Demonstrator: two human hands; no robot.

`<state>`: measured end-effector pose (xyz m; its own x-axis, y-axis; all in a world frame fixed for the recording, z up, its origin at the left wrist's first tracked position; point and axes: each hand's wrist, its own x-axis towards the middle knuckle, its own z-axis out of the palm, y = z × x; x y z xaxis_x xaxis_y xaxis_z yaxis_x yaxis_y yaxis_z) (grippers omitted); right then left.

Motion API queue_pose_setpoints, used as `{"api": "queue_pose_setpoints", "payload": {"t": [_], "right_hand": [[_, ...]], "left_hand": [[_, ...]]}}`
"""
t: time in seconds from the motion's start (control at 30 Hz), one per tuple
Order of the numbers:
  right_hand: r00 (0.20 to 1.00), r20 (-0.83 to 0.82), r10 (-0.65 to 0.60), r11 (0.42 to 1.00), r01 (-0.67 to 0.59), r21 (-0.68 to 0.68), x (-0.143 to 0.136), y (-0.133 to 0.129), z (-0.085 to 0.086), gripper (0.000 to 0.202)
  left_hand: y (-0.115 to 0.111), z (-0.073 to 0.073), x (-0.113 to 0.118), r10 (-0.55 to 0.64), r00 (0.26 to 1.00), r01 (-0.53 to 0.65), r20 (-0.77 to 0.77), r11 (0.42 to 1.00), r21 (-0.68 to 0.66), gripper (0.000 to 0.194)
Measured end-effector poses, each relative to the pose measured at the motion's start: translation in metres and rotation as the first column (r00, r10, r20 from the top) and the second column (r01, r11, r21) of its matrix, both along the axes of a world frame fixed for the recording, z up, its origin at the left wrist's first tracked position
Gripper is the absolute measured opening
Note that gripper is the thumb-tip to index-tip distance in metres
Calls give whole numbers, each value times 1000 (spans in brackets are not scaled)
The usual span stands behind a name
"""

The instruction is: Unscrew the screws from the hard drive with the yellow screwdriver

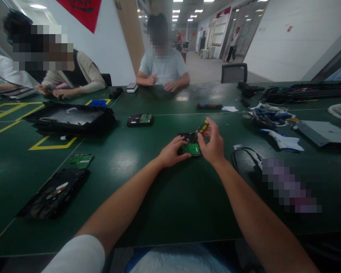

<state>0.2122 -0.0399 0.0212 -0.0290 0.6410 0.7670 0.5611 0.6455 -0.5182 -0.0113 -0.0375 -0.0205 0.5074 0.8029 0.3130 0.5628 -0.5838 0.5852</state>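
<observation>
A hard drive (189,137) lies on the green table before me, its green circuit board (192,149) facing up. My left hand (174,152) grips the drive along its left side, thumb on the near edge and fingers over the far part. In my right hand (212,144) is a yellow and black screwdriver (204,126), held at a slant over the drive's right side. Its tip is hidden by my fingers, so I cannot tell whether it touches a screw.
Another hard drive (140,120) lies beyond my left hand. At left are a black tray (71,117), a loose circuit board (82,160) and a black casing (55,193). Cables (271,115), gloves (284,140) and a grey metal box (325,132) lie right. People sit across the table (147,204).
</observation>
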Motion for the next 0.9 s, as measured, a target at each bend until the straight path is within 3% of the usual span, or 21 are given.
{"api": "queue_pose_setpoints", "payload": {"t": [0.9], "right_hand": [[998, 37, -42, 999, 41, 31, 0, 0, 1, 66]], "left_hand": [[0, 0, 0, 6, 1000, -6, -9, 1000, 5, 68]]}}
